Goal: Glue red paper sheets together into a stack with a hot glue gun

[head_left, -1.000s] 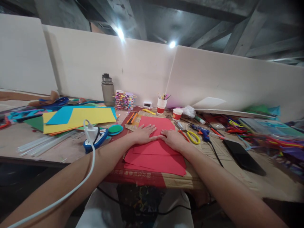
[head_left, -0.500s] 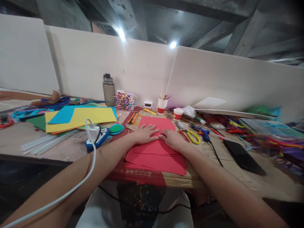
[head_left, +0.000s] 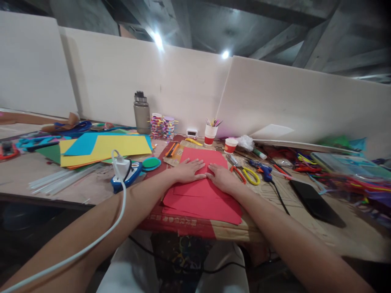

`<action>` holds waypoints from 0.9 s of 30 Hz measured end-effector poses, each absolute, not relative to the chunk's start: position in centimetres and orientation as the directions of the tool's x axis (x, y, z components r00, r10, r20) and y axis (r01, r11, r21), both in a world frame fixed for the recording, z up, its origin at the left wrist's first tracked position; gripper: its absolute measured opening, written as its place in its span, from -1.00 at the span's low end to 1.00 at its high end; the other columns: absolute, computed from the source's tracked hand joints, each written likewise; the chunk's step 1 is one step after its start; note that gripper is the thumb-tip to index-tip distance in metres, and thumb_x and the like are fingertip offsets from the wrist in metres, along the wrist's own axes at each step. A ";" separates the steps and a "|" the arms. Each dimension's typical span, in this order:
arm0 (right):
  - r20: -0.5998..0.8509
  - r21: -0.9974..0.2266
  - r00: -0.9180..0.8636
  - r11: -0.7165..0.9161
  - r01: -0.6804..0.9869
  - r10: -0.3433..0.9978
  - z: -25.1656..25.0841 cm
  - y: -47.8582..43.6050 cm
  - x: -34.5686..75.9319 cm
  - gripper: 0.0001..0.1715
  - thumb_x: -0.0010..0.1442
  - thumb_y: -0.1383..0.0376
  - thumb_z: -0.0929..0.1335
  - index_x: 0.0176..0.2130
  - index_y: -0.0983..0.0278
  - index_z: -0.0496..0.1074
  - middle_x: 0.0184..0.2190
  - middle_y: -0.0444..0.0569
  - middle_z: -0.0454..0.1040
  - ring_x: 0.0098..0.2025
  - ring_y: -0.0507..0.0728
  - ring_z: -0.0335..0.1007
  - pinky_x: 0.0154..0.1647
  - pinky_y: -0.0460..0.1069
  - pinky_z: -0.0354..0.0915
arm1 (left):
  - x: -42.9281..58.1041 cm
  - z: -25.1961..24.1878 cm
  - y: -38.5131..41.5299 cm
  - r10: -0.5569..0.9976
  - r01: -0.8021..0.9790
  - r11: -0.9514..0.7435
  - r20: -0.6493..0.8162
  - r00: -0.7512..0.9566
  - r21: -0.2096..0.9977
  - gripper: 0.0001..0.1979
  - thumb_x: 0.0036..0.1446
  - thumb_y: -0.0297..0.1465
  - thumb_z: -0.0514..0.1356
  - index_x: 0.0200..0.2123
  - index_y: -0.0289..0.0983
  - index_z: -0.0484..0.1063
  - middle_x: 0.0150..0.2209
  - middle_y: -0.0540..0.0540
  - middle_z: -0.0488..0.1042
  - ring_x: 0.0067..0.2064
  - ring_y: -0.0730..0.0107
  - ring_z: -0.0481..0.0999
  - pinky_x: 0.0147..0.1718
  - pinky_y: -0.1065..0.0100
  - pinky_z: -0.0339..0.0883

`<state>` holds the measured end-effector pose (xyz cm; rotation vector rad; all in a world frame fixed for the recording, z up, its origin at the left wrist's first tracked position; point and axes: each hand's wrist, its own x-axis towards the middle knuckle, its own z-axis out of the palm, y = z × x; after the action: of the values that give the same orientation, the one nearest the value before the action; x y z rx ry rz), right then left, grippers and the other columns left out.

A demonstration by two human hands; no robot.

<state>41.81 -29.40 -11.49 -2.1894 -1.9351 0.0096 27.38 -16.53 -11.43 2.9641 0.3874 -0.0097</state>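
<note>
Several red paper sheets (head_left: 201,203) lie overlapped on the cardboard-covered table, their near edges fanned unevenly. My left hand (head_left: 190,170) rests palm down on the upper left part of the sheets, fingers spread. On the upper right part lies my right hand (head_left: 220,177), also flat, with its fingers apart. The two hands are close together, fingertips nearly meeting. Neither hand holds anything. Part of the top sheet is hidden beneath them.
Yellow paper (head_left: 122,147) and a blue power strip (head_left: 128,176) with a white cable are on the left. Scissors (head_left: 251,176), a glue gun (head_left: 265,171) and a black phone (head_left: 316,202) lie right. Paper cups (head_left: 231,145) and a bottle (head_left: 141,114) stand behind.
The fingers of my right hand have straightened and spread on the red paper. My left hand stays nearly in place. The view has shifted slightly.
</note>
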 end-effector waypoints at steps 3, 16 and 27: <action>0.198 -0.230 0.116 -0.069 0.971 0.973 -11.4 -29.4 42.1 -0.54 0.28 0.20 0.24 0.07 0.40 0.39 0.14 0.24 0.34 0.19 0.23 0.23 0.21 0.07 0.09 | 27.3 -11.2 -16.6 0.250 0.250 -0.953 -0.017 0.968 0.170 -0.21 0.19 0.12 -0.20 0.32 -0.25 0.02 0.35 -0.21 -0.05 0.36 0.13 -0.07 0.26 0.05 -0.23; 0.015 -0.465 -0.245 0.224 0.856 0.969 -8.4 -31.6 44.9 -0.37 -0.11 0.05 0.51 -0.07 0.23 0.41 -0.02 0.01 0.41 0.04 0.19 0.30 0.10 0.08 0.19 | 26.9 -10.0 -14.9 0.373 0.249 -0.859 0.214 0.903 0.448 -0.50 0.25 -0.13 -0.06 0.09 -0.27 0.39 0.18 -0.10 0.35 0.20 0.30 0.29 0.19 0.35 0.03; 0.018 -0.408 -0.237 0.224 0.885 0.971 -8.5 -31.2 44.6 -0.57 -0.07 0.18 0.50 -0.18 0.24 0.46 -0.08 0.00 0.40 0.00 0.18 0.28 0.06 0.05 0.18 | 26.7 -10.1 -14.8 0.206 0.137 -0.888 0.113 0.972 0.438 -0.55 0.21 -0.12 0.00 0.03 -0.16 0.46 0.10 -0.05 0.44 0.11 0.28 0.38 0.10 0.41 0.10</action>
<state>44.60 -31.22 -8.49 -1.7450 -2.2305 0.4592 26.71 -14.83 -10.09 2.6798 0.2450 0.2174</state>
